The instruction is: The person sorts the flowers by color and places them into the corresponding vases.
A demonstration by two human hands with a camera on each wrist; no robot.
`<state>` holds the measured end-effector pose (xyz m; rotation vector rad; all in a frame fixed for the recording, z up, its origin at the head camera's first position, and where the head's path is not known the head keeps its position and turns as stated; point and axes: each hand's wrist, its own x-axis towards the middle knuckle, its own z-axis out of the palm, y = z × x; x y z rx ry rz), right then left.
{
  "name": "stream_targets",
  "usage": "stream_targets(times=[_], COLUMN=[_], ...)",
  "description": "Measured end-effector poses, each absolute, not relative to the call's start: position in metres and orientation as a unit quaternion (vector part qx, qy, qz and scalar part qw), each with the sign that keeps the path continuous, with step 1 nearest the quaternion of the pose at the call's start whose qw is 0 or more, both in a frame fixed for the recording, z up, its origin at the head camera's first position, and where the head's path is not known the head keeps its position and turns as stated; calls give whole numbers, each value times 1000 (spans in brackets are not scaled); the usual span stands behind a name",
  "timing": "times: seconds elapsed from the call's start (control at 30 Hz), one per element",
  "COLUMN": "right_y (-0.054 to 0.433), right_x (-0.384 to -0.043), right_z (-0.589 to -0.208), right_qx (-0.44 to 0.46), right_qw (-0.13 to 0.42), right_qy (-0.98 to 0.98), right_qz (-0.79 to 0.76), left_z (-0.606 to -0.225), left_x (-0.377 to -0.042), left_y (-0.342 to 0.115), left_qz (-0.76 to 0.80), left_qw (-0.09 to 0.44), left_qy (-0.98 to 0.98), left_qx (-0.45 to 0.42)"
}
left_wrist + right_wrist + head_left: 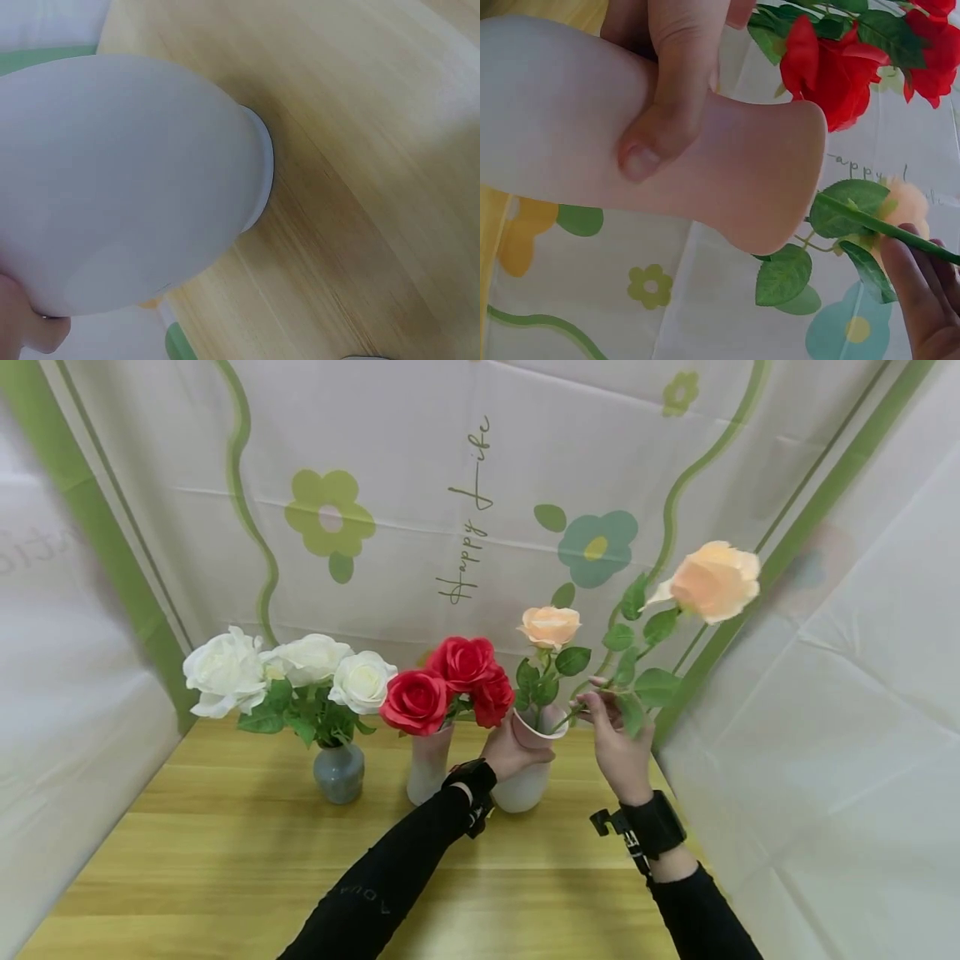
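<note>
My left hand [517, 753] grips the neck of a pink-and-white vase [522, 789]; in the right wrist view its thumb lies across the vase's side. One peach rose [551, 627] with green leaves stands in that vase. To the right, my right hand [621, 745] pinches the green stem of a second, larger peach rose [716, 583]. The stem [870, 221] slants down to the vase's mouth, its lower end at the rim; how far it reaches inside is hidden. The left wrist view is mostly filled by the vase's rounded white body [127, 180].
Left of the held vase, several red roses [417, 702] stand in a slim pink-and-white vase [429, 768]. Farther left, white roses [309, 660] fill a small grey-blue vase [339, 774]. All stand on a wooden table [247, 860], before a white printed cloth [405, 460].
</note>
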<state>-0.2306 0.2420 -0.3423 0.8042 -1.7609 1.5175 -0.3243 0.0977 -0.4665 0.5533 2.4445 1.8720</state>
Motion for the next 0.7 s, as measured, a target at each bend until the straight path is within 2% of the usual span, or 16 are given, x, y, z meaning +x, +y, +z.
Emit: stream_targets(times=[0.17, 0.4, 0.7], right_y=[241, 248, 251], right_x=[-241, -266, -274], right_z=[-349, -368, -372], right_qx=[313, 315, 301], right_qw=[316, 342, 287], right_qy=[-718, -788, -831], right_qz=[535, 403, 370], left_z=[-466, -462, -465], left_x=[-324, -320, -324], left_y=[96, 91, 93], left_qz=[603, 596, 595], left_qw=[8, 19, 16], left_qy=[776, 780, 776], left_qx=[183, 191, 210])
